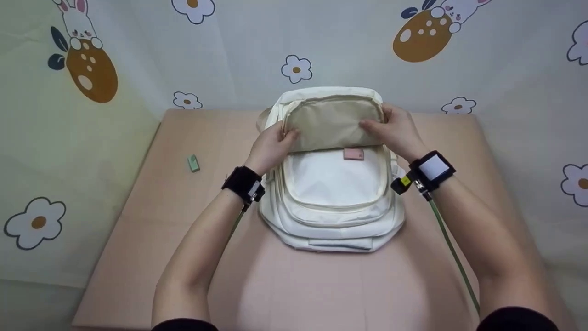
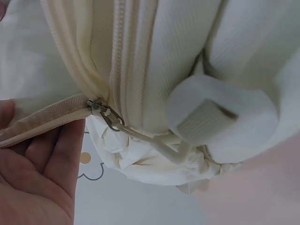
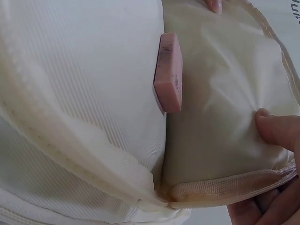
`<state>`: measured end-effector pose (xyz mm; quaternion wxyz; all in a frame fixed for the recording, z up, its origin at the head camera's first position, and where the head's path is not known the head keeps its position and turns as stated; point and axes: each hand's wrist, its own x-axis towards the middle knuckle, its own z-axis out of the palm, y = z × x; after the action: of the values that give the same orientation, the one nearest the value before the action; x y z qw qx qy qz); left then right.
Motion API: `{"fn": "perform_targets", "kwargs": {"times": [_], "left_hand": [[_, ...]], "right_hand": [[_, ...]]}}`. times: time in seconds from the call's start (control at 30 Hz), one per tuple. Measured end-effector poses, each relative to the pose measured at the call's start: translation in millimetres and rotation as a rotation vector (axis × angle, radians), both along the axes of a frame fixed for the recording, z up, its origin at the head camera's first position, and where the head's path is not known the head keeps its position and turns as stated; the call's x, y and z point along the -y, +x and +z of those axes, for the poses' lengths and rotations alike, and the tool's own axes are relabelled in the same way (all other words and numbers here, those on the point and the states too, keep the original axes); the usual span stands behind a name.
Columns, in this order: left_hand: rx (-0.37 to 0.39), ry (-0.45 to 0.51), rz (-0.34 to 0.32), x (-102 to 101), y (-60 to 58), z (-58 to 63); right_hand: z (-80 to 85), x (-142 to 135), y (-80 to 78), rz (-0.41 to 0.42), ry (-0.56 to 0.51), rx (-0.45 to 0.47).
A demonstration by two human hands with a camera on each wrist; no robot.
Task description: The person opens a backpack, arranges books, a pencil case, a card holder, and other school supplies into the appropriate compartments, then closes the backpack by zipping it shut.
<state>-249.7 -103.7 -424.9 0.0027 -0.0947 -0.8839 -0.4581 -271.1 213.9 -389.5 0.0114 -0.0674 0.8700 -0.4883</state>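
Observation:
A cream backpack (image 1: 337, 216) lies on the table with its front pocket unzipped. The pocket's flap (image 1: 330, 122) is folded back toward the far end, its beige lining showing. My left hand (image 1: 272, 148) pinches the flap's left edge, thumb on the lining and fingers behind. On the opposite edge, my right hand (image 1: 400, 132) grips the flap the same way. A pink eraser (image 3: 169, 72) with dark smudges rests where the lining meets the white pocket panel, apart from both hands. Near my left fingers, the left wrist view shows a metal zipper slider (image 2: 98, 108) with a cord pull.
On the table (image 1: 151, 220), left of the backpack, lies a green eraser (image 1: 193, 163). A patterned cloth (image 1: 248, 50) hangs behind and at both sides. Each wrist wears a strapped black camera band with a green cable (image 1: 452, 248) running toward me.

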Motion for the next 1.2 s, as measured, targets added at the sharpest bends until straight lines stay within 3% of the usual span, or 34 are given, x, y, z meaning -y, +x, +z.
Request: {"fn": "perform_targets", "kwargs": {"times": [0.17, 0.3, 0.47, 0.67, 0.87, 1.0, 1.2], "left_hand": [[0.009, -0.055, -0.022, 22.9, 6.2, 0.3], [-0.012, -0.159, 0.095, 61.5, 6.7, -1.7], [-0.022, -0.452, 0.282, 125.1, 4.4, -9.2], [0.123, -0.674, 0.374, 176.7, 9.9, -29.9], [0.258, -0.664, 0.407, 193.5, 12.8, -50.7], [0.273, -0.618, 0.405, 197.8, 12.8, -59.2], [0.277, -0.594, 0.393, 195.9, 13.1, -61.4]], "right_hand": [[0.1, 0.0, -0.9, -0.017, 0.002, 0.011], [0.3, 0.4, -2.2, -0.013, -0.011, 0.025], [-0.5, 0.7, -3.2, -0.012, -0.015, 0.038], [-1.9, 0.6, -2.4, -0.017, -0.02, 0.031], [-1.3, 0.8, -0.2, -0.014, -0.035, 0.055], [-1.2, 1.1, -0.4, -0.018, -0.041, 0.066], [-1.7, -0.3, -0.3, -0.008, -0.059, 0.079]]}}
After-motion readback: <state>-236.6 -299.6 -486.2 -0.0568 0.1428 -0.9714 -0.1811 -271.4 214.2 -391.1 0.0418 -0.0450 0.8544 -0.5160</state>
